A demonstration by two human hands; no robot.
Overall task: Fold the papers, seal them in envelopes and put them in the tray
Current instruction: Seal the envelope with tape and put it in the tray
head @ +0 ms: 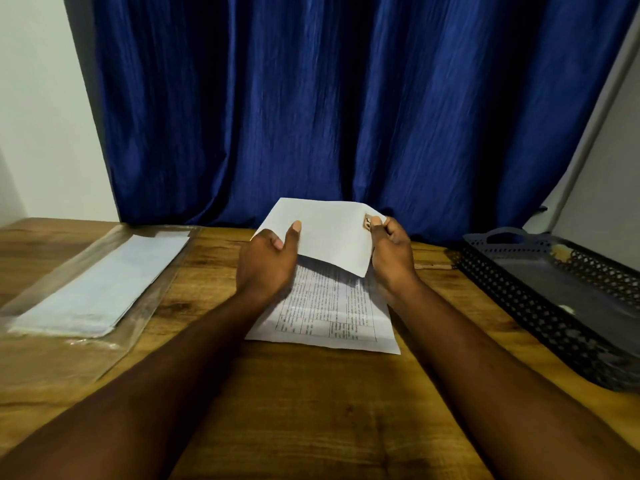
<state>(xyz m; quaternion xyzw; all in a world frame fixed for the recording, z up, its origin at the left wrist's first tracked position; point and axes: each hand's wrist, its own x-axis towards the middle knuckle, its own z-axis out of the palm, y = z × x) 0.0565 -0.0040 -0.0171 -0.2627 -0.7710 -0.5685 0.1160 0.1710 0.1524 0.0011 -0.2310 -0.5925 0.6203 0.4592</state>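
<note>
Brown wooden table nearest; my left hand, right hand grip white stamped envelope over printed sheet. Sleeved envelopes left, black mesh tray right, blue curtain behind.

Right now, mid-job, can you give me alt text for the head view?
The left hand and right hand hold a white envelope above a printed sheet on a wooden table. A wrapped stack of envelopes lies at left, a dark perforated tray at right, a blue curtain behind.
</note>
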